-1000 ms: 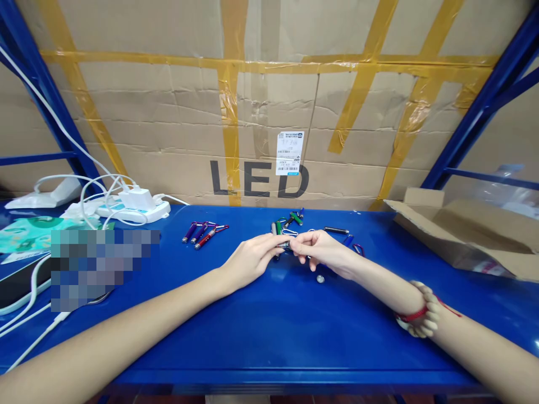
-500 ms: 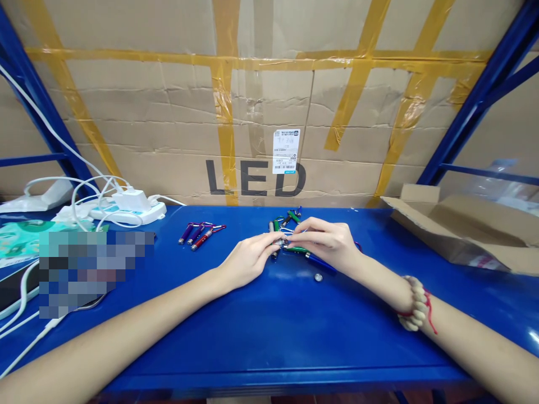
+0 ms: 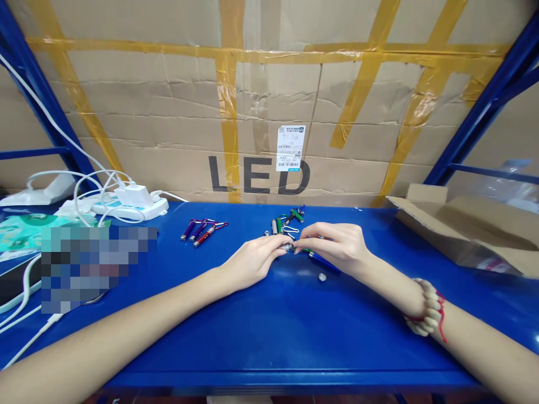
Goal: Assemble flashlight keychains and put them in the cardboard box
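Note:
My left hand is closed, with thumb and forefinger pinching a small silver metal part. My right hand meets it from the right, thumb and fingers pinched together at the part's end; what they grip is too small to make out. Behind the fingertips lie several small keychain flashlights, among them a green one and a grey one. A blue flashlight lies partly under my right hand. Just in front of it rests a small round silver cap.
Two purple flashlights and a red flashlight with clips lie left of my hands on the blue table. A white power strip with cables stands at the left. On the right is an open cardboard box. A big taped carton closes the back.
Both hands stay close together at the small silver part. My right fingers have shifted slightly on it and sit closer together. The whole view has moved a little.

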A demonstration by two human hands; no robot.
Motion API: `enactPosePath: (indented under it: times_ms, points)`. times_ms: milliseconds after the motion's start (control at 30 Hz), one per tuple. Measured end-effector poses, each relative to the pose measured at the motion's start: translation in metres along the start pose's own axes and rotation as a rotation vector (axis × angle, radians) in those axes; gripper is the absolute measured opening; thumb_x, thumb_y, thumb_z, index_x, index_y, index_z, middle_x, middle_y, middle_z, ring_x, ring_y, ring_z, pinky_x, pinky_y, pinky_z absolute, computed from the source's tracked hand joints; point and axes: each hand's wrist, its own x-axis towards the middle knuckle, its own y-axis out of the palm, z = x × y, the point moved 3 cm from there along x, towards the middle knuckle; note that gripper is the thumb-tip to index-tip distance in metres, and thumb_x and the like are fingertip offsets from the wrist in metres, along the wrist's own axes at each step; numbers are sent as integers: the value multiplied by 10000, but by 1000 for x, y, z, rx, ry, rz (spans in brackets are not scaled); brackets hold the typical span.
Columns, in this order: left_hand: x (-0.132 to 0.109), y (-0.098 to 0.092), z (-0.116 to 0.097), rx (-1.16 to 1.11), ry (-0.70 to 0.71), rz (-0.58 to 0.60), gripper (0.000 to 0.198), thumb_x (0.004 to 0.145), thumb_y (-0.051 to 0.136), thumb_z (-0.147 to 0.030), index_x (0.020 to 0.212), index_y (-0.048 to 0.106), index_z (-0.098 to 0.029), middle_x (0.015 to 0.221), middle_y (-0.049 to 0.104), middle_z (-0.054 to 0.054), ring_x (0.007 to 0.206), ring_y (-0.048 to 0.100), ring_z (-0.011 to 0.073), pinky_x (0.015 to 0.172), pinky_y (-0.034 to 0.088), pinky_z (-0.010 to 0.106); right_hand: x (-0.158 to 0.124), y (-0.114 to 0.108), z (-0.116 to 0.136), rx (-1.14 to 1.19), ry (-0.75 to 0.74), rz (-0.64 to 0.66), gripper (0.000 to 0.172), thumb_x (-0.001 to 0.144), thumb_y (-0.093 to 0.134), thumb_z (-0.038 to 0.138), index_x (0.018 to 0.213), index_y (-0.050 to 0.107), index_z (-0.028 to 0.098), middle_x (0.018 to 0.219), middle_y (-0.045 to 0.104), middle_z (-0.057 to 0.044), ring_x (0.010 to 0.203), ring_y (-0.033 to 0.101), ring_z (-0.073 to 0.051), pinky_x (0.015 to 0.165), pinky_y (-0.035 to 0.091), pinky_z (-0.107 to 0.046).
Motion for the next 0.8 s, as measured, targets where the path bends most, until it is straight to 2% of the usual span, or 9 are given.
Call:
enactPosePath:
  times_ms: [133,233,400,633,800]
  points:
    - [0,-2,-2,-38,-27,21,203,927,322,-210,1063,470,-179,1071,619,58,991,593,165,849,478,288,1,-3,2,23,-32,-37,303,916,398,211,808,681,221,759,673,-3,627,597,-61,542,413,-166]
    - [-1,-2,-2,-65,-36,13,164,922,333,-209,1034,451,-182,1065,616,60,981,599,162,826,487,280,2,-2,2,72,2,-31,287,909,418,218,790,680,224,752,667,0,609,591,-58,534,411,-166]
    - [-4,0,-1,-62,6,-37,90,912,353,-209,935,436,-185,1010,630,61,953,612,168,793,498,276,1,4,1,272,153,-13,198,866,513,262,764,673,210,756,645,-4,626,589,-62,545,418,-164]
    - [-5,-1,-5,55,112,-56,143,919,321,-198,876,455,-175,865,629,51,799,620,156,685,490,250,1,15,-2,549,340,37,179,790,609,330,692,675,196,729,647,-18,684,590,-110,623,449,-222]
    - [-5,-1,-3,103,125,-55,181,916,310,-198,838,471,-173,790,608,44,730,595,148,648,468,247,3,24,-4,716,615,114,250,698,672,412,623,674,173,650,632,-27,599,572,-121,575,456,-244]
